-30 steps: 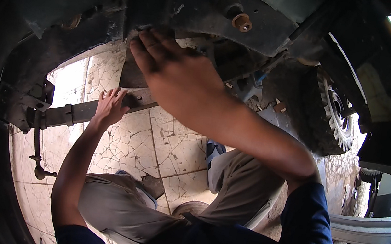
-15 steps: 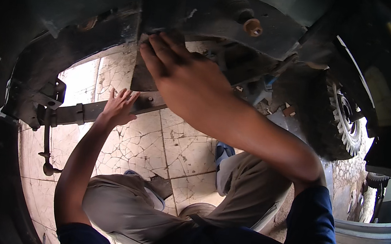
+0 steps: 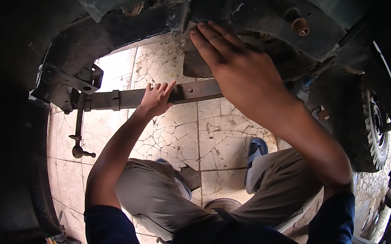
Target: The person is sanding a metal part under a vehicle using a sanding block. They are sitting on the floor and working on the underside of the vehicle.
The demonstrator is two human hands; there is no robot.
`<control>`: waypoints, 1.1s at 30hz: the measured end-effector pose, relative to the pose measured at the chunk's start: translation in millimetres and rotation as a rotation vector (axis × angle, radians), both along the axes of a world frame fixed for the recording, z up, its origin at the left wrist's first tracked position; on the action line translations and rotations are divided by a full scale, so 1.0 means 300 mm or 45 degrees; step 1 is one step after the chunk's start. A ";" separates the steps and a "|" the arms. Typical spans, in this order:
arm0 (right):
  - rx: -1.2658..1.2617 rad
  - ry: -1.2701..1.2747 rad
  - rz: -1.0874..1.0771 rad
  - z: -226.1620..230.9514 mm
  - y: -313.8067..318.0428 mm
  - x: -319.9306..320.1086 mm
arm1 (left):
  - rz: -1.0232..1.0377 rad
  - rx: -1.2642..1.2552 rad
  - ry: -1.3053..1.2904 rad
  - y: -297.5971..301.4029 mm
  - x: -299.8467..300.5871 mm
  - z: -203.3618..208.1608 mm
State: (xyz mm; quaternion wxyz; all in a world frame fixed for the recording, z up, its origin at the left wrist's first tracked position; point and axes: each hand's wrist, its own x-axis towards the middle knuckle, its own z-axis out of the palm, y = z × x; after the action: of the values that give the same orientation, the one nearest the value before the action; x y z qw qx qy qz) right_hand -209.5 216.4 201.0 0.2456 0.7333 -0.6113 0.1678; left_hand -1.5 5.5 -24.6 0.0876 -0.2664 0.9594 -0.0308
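Observation:
My left hand lies on a long dark leaf spring with its fingers apart and nothing in its grasp. A small round bolt head shows on the spring just right of the fingertips. Higher and nearer, my right hand stretches its fingers flat against the lower edge of a dark vehicle frame rail; its palm side is hidden. A dark flat plate hangs below those fingers, partly covered by the hand.
A link rod with a ball end hangs at the left, below a metal bracket. A rusty bushing projects from the rail. A toothed wheel stands at the right. Cracked floor tiles lie beneath my legs.
The whole scene has shifted right in the picture as the view turned left. Both hands keep about the same places on the spring and the rail; my left fingers are slightly closer together.

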 end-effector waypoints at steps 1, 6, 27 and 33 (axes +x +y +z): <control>0.020 -0.001 -0.030 0.001 0.006 0.011 | 0.003 -0.012 -0.030 0.000 0.002 0.000; -0.097 0.051 0.056 -0.011 -0.013 -0.030 | -0.002 -0.010 -0.046 -0.006 -0.008 0.002; 0.012 -0.077 0.032 0.004 0.011 -0.009 | 0.002 -0.047 -0.108 0.012 -0.011 0.001; -0.007 -0.028 0.037 -0.005 -0.004 -0.024 | 0.004 -0.073 -0.117 0.011 -0.016 0.002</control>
State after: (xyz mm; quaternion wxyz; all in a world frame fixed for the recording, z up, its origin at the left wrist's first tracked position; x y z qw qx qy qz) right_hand -216.6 215.2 199.6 0.2383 0.7395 -0.6030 0.1811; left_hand -6.4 8.9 -24.0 0.1237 -0.2687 0.9526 -0.0704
